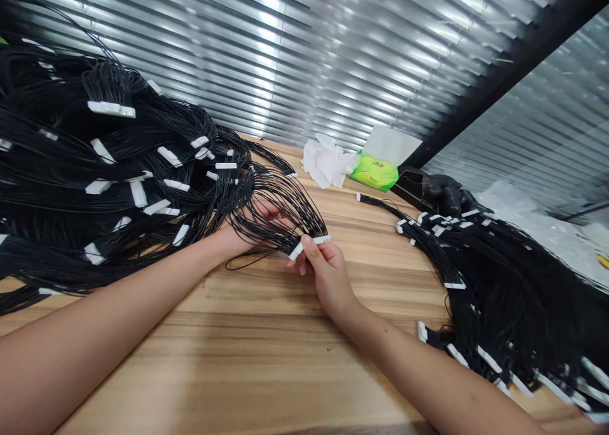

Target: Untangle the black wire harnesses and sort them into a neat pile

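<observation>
A large mass of thin black wires (61, 181) spreads over the left of the table, with several white multi-pin connectors such as (111, 109) among the strands. My left hand (257, 222) sits under and within a fanned bundle of these wires (280, 216), gripping it, with strands crossing my fingers. My right hand (326, 273) pinches a narrow white connector (309, 244) at the bundle's end between thumb and fingers. A second heap of black wires with white connectors (504, 302) lies at the right, apart from both hands.
The wooden table (238, 333) runs beneath everything. Crumpled white tissue (326, 162) and a green tissue packet (374, 171) lie at its far edge, near dark gloves (445, 194). A ribbed metal wall (285, 48) stands behind, with white plastic sheeting (537, 222) at right.
</observation>
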`<state>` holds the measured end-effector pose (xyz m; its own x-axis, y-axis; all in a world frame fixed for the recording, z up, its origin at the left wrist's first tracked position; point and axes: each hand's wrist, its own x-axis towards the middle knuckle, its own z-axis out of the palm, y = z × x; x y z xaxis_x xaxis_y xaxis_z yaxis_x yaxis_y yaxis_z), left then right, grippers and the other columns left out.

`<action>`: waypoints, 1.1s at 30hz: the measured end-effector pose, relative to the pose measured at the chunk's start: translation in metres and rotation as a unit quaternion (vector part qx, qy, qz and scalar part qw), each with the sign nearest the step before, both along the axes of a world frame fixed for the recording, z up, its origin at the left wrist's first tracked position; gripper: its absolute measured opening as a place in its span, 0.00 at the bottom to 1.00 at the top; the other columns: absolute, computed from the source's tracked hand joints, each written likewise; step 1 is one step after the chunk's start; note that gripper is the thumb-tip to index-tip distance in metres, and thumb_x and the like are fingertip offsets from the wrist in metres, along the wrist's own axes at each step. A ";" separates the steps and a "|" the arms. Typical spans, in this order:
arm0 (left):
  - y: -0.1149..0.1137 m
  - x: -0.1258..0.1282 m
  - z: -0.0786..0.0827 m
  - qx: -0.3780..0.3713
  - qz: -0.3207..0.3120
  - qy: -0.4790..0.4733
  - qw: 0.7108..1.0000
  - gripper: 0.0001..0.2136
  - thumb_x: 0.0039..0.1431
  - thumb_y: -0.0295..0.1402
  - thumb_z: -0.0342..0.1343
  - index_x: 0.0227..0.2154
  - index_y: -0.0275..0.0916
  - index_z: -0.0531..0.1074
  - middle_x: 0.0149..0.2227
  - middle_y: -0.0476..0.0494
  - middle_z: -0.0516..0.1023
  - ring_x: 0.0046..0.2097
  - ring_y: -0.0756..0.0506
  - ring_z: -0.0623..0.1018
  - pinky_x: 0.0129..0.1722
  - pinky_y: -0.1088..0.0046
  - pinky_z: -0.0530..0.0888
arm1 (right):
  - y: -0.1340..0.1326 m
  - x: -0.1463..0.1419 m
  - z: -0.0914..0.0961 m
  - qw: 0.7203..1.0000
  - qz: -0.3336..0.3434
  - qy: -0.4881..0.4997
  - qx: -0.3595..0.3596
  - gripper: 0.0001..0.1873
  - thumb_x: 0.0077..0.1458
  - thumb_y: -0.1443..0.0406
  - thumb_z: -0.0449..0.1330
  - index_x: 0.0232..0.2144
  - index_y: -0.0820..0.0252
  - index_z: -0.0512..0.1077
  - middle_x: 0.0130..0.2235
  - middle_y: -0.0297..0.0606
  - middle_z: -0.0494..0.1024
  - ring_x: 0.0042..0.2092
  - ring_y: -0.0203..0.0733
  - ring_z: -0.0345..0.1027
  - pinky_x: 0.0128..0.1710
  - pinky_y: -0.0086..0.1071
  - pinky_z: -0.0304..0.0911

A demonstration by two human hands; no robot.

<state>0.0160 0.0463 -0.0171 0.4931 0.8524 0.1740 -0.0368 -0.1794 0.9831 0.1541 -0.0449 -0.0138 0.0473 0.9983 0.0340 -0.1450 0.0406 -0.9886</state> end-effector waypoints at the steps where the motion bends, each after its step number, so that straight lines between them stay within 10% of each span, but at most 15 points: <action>1: 0.000 0.000 -0.002 -0.012 -0.040 -0.009 0.999 0.10 0.48 0.38 0.62 0.28 0.36 0.76 0.29 0.46 0.80 0.30 0.45 0.77 0.31 0.67 0.76 | 0.000 0.000 0.000 1.000 -0.008 -0.006 0.002 0.22 0.52 0.49 0.60 0.17 0.58 0.69 0.18 0.32 0.70 0.21 0.34 0.56 0.24 0.30 0.54; 7: -0.004 0.005 0.001 0.034 -0.031 -0.024 0.999 0.11 0.53 0.41 0.60 0.33 0.38 0.77 0.36 0.47 0.81 0.42 0.44 0.77 0.43 0.68 0.74 | 0.008 0.007 -0.005 0.992 -0.119 0.022 0.026 0.20 0.53 0.51 0.60 0.20 0.60 0.70 0.19 0.30 0.69 0.20 0.31 0.50 0.23 0.29 0.50; 17: -0.019 -0.002 0.014 0.124 0.052 0.083 0.987 0.15 0.64 0.41 0.47 0.39 0.37 0.74 0.24 0.50 0.78 0.24 0.51 0.75 0.28 0.78 0.72 | 0.020 0.016 -0.004 0.979 -0.198 0.019 0.034 0.18 0.52 0.52 0.61 0.22 0.59 0.69 0.20 0.29 0.68 0.21 0.31 0.49 0.21 0.29 0.49; 26: -0.017 -0.006 0.013 0.416 0.153 0.206 0.872 0.07 0.61 0.37 0.55 0.39 0.45 0.77 0.36 0.52 0.81 0.34 0.51 0.78 0.37 0.76 0.69 | 0.016 0.014 -0.005 0.984 -0.172 0.005 0.045 0.18 0.53 0.53 0.61 0.22 0.60 0.69 0.20 0.29 0.69 0.21 0.30 0.51 0.22 0.28 0.50; 33: -0.013 -0.007 0.014 0.506 0.124 0.162 0.838 0.07 0.63 0.33 0.53 0.37 0.43 0.77 0.34 0.48 0.76 0.37 0.49 0.74 0.37 0.74 0.68 | 0.014 0.013 -0.005 0.985 -0.165 -0.014 0.043 0.19 0.52 0.51 0.60 0.21 0.60 0.70 0.20 0.29 0.67 0.21 0.31 0.51 0.22 0.28 0.51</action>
<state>0.0086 0.0329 -0.0036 0.4839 0.4316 0.7613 0.3636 -0.8904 0.2737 0.1672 -0.0306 -0.0185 0.3674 0.9218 0.1237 -0.0819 0.1645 -0.9830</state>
